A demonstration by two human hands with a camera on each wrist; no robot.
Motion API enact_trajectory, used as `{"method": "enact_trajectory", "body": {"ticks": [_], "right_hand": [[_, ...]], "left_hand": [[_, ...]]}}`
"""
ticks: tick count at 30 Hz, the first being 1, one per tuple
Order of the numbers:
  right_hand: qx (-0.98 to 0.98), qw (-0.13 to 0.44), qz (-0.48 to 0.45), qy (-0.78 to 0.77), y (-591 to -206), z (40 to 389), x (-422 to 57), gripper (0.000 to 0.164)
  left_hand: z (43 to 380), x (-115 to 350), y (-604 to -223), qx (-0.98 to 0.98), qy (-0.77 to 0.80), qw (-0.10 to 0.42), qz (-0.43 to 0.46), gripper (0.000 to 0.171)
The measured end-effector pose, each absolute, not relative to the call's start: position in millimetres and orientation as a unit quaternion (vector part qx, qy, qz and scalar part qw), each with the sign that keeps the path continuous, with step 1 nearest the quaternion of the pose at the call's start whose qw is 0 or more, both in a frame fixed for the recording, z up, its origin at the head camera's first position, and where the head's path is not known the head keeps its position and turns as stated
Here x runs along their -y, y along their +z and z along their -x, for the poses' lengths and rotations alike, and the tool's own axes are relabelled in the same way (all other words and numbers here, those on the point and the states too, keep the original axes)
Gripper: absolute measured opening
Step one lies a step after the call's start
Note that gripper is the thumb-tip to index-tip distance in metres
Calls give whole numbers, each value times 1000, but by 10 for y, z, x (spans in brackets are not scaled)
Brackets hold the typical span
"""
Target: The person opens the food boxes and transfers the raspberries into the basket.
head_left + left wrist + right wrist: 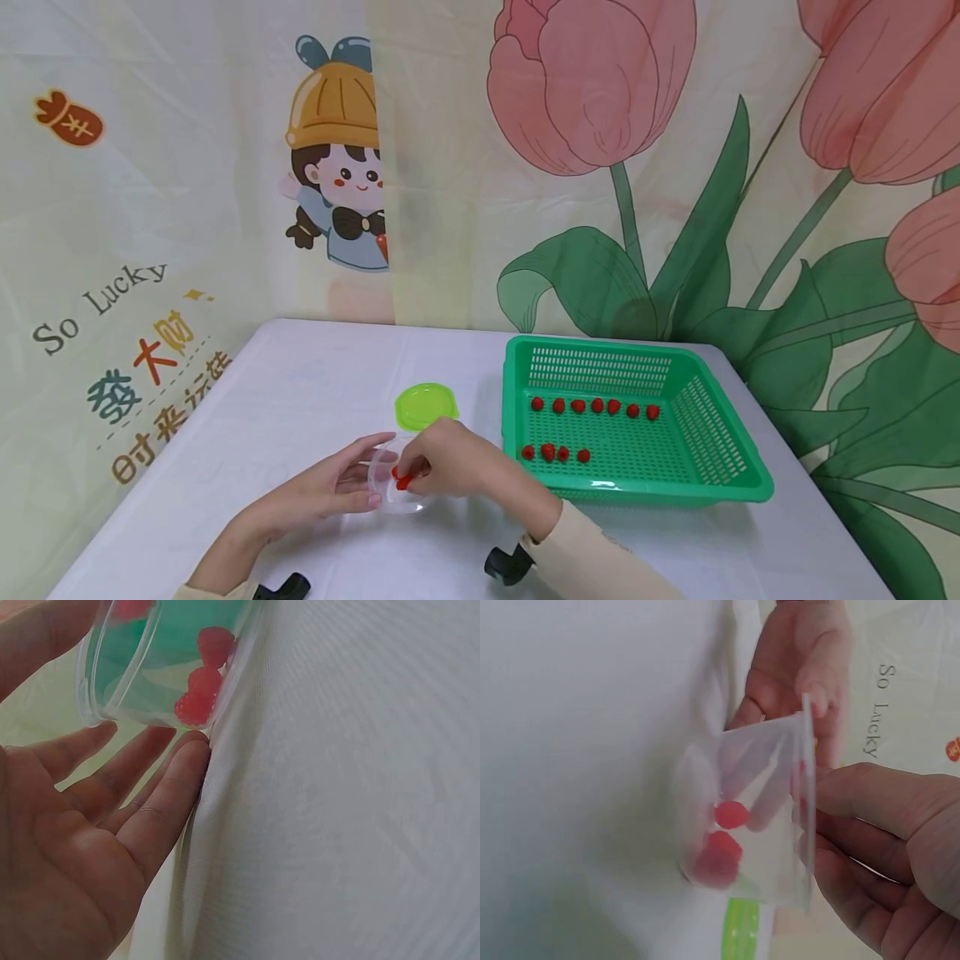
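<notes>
A clear plastic cup [390, 502] stands on the white table with several red raspberries [732, 814] at its bottom. My left hand [318, 490] holds the cup from the left, thumb in front and fingers round the far side. At the cup's mouth, my right hand [448, 458] pinches a raspberry [131, 607] with thumb and fingers, its fingertips right at the rim. That raspberry is partly hidden by the fingers in the right wrist view. Just behind the cup, a light green lid [426, 406] lies flat.
To the right stands a green plastic basket [600, 493] with two rows of raspberries [577, 406], the back row longer than the front. White cloth covers the table [315, 375]. A printed curtain [450, 167] hangs behind its far edge.
</notes>
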State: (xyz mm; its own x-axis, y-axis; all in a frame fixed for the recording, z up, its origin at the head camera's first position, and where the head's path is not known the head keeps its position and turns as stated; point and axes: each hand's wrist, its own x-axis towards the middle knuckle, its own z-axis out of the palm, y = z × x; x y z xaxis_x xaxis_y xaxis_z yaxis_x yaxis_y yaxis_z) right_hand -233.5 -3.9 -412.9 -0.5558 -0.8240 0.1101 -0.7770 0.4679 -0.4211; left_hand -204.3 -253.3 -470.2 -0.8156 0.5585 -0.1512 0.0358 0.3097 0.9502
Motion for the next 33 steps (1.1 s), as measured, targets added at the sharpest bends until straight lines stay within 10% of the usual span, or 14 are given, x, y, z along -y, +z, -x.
{"method": "enact_trajectory", "body": {"ticks": [33], "right_hand": [[-910,-71,316,-258,-3904,2444,-2013,16]], "left_hand": [[2055,2538,-4724,-787,545,234,-169,77]]}}
